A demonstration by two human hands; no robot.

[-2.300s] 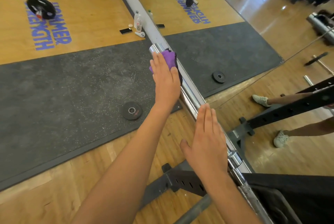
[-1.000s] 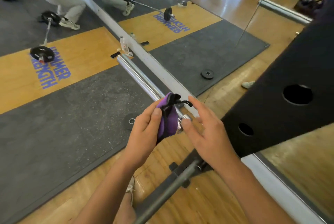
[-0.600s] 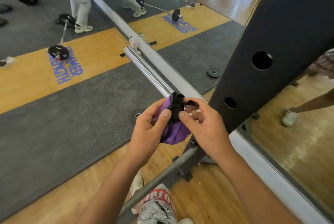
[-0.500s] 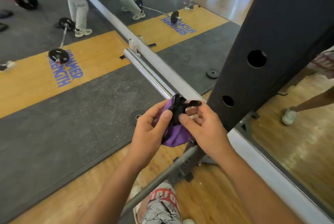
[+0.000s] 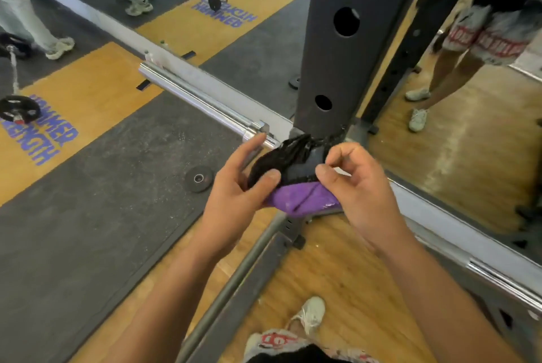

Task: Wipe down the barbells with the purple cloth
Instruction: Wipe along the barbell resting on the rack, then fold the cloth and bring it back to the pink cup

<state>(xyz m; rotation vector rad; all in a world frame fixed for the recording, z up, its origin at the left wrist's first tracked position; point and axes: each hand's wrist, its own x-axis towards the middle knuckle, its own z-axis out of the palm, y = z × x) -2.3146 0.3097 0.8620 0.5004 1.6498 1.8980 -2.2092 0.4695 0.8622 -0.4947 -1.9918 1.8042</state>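
- Left hand [image 5: 234, 195] pinches the purple cloth [image 5: 302, 197] at its 9 o'clock edge, thumb on its blackened top.
- Right hand [image 5: 357, 192] pinches its 3 o'clock edge.
- Barbell [image 5: 199, 101] runs toward 10 o'clock beyond the cloth.

ahead: rack upright [image 5: 346, 69] blocks | ahead-left: barbell sleeve [image 5: 199, 101] | left: open above mat [image 5: 88, 201]

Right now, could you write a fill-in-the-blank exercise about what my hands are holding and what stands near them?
The left hand and the right hand both hold a ___ cloth. The black rack upright behind the cloth shows ___ round holes. The small weight plate lies on the floor to the ___ of the left hand. Missing words: purple; two; left.
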